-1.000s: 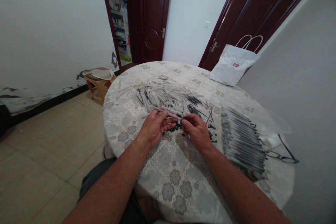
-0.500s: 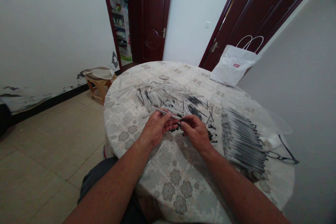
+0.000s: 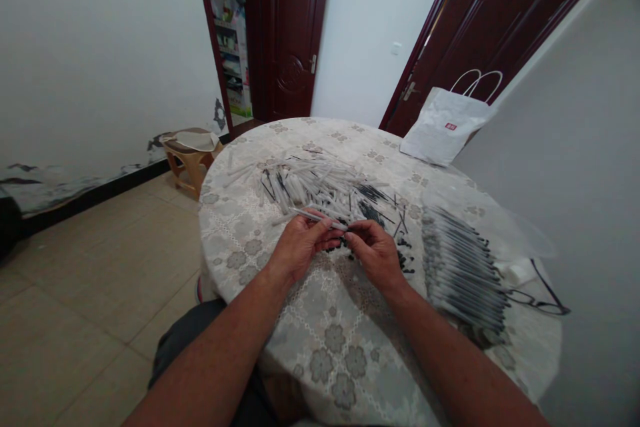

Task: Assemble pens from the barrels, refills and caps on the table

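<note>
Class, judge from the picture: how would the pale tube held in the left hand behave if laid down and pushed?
The pale tube is probably stiff, since it juts out straight past the left hand. Its slenderness suggests little weight. It may roll if pushed sideways, as it appears round.

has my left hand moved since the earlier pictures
Yes, slightly: judged against the flower-patterned tablecloth, your left hand has shifted to the right, closer to your right hand.

The light is soft and rather dim. A weak shadow falls on the counter (image 3: 310, 313) below the right hand (image 3: 376, 255). Wide-angle distortion makes the right door (image 3: 505, 17) lean, and small details look blurred.
</note>
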`<state>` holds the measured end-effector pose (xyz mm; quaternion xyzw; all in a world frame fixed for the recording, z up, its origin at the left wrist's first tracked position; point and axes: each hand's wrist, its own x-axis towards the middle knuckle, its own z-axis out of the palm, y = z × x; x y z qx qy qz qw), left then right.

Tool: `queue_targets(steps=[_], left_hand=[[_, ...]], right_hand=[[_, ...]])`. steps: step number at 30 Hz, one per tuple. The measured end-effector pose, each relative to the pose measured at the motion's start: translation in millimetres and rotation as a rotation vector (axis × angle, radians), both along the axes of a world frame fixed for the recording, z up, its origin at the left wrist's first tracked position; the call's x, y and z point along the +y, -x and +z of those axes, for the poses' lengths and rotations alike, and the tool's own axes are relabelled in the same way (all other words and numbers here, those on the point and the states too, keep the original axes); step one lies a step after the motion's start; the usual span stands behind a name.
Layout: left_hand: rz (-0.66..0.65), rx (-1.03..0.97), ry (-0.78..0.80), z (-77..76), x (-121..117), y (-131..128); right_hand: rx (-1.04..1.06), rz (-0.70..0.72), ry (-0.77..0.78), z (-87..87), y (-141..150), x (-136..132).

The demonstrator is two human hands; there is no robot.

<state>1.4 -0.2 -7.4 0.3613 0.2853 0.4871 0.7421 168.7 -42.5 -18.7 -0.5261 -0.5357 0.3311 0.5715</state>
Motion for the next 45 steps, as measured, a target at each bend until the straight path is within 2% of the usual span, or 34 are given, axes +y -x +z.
queue_targets(steps=[4, 7, 10, 13, 20, 24, 29, 34, 39, 45], left_hand=[[0.001, 0.011, -0.004, 0.9, -1.1, -0.2], [-0.021, 0.020, -0.003, 2.0, -2.2, -0.3], [-0.023, 0.015, 0.002, 1.7, -1.9, -0.3], [0.008, 0.009, -0.001, 0.5, -0.5, -0.1], [-0.025, 0.025, -0.011, 1.1, -2.3, 0.9], [-0.042, 0.024, -0.005, 0.8, -2.7, 0.1], [-0.021, -0.001, -0.005, -1.7, -2.1, -0.6], [-0.035, 0.014, -0.009, -2.5, -2.9, 0.2], [-0.034, 0.008, -0.016, -1.4, -2.1, 0.4], [-0.031, 0.014, -0.015, -1.0, -2.4, 1.0]], right_hand=[[-0.191, -0.023, -0.019, 0.9, -4.4, -2.7], [-0.295, 0.015, 0.008, 0.6, -8.0, -5.0], [-0.253, 0.046, 0.026, -0.6, -8.7, -7.1], [-0.237, 0.018, -0.023, -2.0, -7.5, -8.7], [-0.413, 0.020, -0.030, -2.2, -7.4, -8.1], [-0.367, 0.063, -0.005, -2.0, -8.8, -8.8], [-0.371, 0.002, -0.077, -2.8, -8.4, -10.4], [-0.442, 0.040, -0.043, -4.4, -7.8, -9.2], [-0.393, 0.017, -0.069, -4.5, -9.2, -9.5], [-0.549, 0.032, -0.098, 0.1, -8.2, -10.0]])
